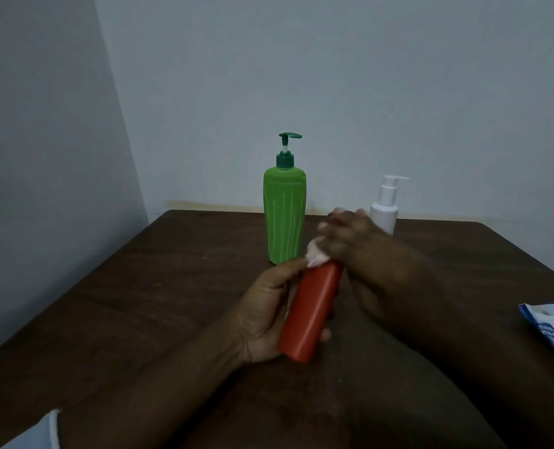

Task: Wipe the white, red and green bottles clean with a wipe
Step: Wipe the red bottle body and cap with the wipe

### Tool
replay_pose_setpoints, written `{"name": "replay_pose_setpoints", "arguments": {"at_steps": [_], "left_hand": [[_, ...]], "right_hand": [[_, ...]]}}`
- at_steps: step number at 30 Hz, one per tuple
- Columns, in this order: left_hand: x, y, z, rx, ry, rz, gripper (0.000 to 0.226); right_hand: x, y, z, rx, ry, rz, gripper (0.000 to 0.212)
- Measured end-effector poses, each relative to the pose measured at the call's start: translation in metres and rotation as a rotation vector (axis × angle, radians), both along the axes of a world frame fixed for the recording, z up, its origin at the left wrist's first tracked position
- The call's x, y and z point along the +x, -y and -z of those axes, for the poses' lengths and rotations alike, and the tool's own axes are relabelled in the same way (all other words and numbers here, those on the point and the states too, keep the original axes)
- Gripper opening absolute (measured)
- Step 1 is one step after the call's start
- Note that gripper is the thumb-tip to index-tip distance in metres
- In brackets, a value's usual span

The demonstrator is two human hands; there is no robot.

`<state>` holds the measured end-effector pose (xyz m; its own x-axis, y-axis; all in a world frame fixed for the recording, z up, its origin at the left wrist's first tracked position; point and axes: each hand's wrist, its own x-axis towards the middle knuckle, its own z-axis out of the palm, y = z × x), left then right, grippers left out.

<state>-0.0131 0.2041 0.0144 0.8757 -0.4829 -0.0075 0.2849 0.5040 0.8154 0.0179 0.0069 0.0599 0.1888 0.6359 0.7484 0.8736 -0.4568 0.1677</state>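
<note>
A dark brown wooden counter [133,306] fills the lower view, reaching back to a plain pale blue-grey back wall [334,76]. A left wall [36,131] of the same colour meets it at a corner. A yellowish strip [217,207] runs just above the counter's far edge. The light is dim.

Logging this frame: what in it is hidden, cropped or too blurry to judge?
Head view only.
Top of the red bottle: covered by the right hand and the wipe.
Lower body of the white bottle: behind the right hand.
Blue-and-white pack: cut off by the right edge, print unreadable.
Cleanliness of any bottle: picture too dim and soft.
</note>
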Motion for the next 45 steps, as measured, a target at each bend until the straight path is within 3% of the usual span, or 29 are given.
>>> {"name": "replay_pose_setpoints", "arguments": {"at_steps": [6,12,16,24,28,31,36,38,45], "left_hand": [[0.002,0.000,-0.002,-0.054,0.007,0.020,0.058],[0.004,-0.001,-0.004,-0.165,-0.029,-0.062,0.079],[0.009,-0.008,-0.005,-0.164,-0.047,-0.108,0.080],[0.008,0.000,0.004,-0.069,0.060,0.020,0.074],[0.010,0.004,0.009,-0.058,0.065,0.048,0.080],[0.011,0.002,0.008,-0.109,0.030,0.011,0.082],[0.011,-0.007,0.006,-0.103,-0.032,-0.089,0.086],[0.011,-0.007,0.004,-0.097,-0.023,-0.108,0.087],[0.008,0.004,0.009,0.003,0.066,-0.054,0.091]], "right_hand": [[0.008,0.004,0.000,0.105,-0.076,0.137,0.041],[-0.008,-0.003,0.011,-0.192,-0.120,-0.063,0.038],[-0.011,-0.014,0.019,-0.353,-0.110,-0.081,0.038],[0.018,0.002,0.010,0.070,-0.051,0.225,0.037],[0.013,0.000,0.014,0.137,-0.061,0.260,0.034],[-0.001,-0.011,0.018,0.056,-0.076,0.197,0.034],[-0.019,-0.021,0.021,-0.315,-0.131,-0.034,0.035],[-0.016,-0.022,0.020,-0.345,-0.139,-0.051,0.035],[0.017,-0.007,0.012,0.132,-0.106,0.171,0.028]]}}
